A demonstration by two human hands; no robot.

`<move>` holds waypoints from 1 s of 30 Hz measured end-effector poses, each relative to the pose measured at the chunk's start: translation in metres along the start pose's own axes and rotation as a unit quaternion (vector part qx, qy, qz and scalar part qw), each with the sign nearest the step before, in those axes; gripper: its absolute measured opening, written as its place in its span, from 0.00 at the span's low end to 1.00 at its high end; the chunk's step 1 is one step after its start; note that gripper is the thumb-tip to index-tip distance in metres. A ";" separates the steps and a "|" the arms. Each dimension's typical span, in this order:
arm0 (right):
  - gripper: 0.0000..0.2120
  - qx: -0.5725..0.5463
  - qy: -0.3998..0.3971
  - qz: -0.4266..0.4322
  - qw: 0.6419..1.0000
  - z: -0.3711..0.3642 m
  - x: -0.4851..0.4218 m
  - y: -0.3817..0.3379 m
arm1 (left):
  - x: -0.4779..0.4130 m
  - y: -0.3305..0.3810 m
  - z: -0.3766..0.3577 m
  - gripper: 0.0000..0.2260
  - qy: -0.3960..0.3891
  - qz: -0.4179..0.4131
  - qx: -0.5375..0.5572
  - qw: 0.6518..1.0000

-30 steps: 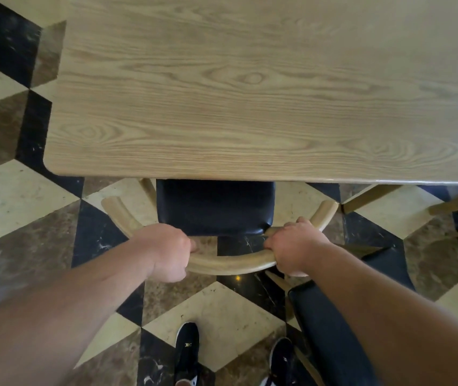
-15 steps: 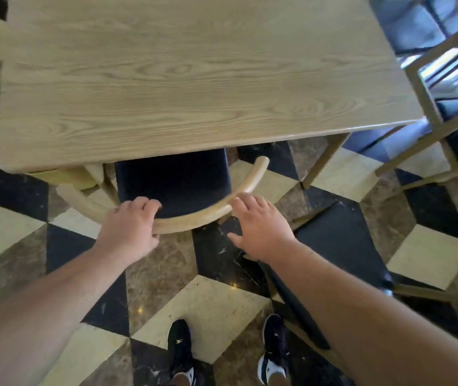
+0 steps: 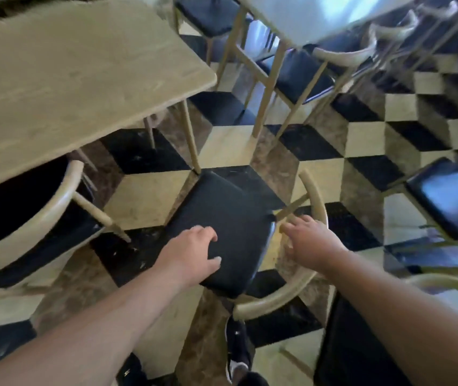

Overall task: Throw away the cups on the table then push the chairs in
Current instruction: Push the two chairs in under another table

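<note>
Second chair point(image 3: 222, 227) stands clear of the table point(image 3: 83, 79) corner, angled. My left hand point(image 3: 191, 257) hovers over its seat, fingers loosely spread, empty. My right hand point(image 3: 308, 240) touches the curved backrest point(image 3: 292, 285); can't tell if it's gripping. I'd grab the backrest both sides, square it, push straight. Checkered tile floor point(image 3: 222, 146), more chairs around.

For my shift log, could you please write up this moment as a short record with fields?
table: wooden, no cups visible on it
left chair: seat under the table
middle chair: pulled out, angled, black seat
left hand: open, over the seat
right hand: reaching onto the curved backrest; grip unclear
floor: checkered tiles
</note>
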State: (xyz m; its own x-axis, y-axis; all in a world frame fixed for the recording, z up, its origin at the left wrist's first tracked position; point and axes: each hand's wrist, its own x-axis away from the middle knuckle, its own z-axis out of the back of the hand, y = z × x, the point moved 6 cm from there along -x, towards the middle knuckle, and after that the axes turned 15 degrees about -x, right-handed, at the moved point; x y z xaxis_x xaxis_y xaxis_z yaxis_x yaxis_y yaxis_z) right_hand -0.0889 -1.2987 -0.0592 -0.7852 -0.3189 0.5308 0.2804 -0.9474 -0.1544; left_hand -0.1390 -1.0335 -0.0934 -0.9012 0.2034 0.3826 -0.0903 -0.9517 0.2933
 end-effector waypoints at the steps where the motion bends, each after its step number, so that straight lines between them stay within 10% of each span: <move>1: 0.21 0.001 0.002 -0.001 1.000 -0.003 0.008 0.024 | -0.010 0.024 -0.012 0.20 -0.013 -0.002 0.003 1.000; 12: 0.36 0.127 -0.031 0.103 0.986 -0.073 0.016 0.149 | -0.088 0.248 -0.150 0.49 -0.183 -0.030 0.016 0.983; 25: 0.21 0.188 -0.072 0.147 0.968 -0.077 -0.051 0.070 | -0.080 0.170 -0.144 0.17 -0.175 0.041 -0.037 0.983; 30: 0.17 0.172 -0.085 0.124 0.973 -0.069 -0.084 0.015 | -0.049 0.077 -0.131 0.20 -0.200 0.070 -0.058 0.976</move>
State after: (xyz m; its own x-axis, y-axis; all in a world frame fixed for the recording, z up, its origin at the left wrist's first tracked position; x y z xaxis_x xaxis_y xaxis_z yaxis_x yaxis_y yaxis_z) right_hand -0.0565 -1.2883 -0.1633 -0.5753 -0.4992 0.6479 0.6411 -0.7671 -0.0218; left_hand -0.1576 -1.1471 -0.2046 -0.6735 0.1212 0.7292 -0.0461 -0.9914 0.1222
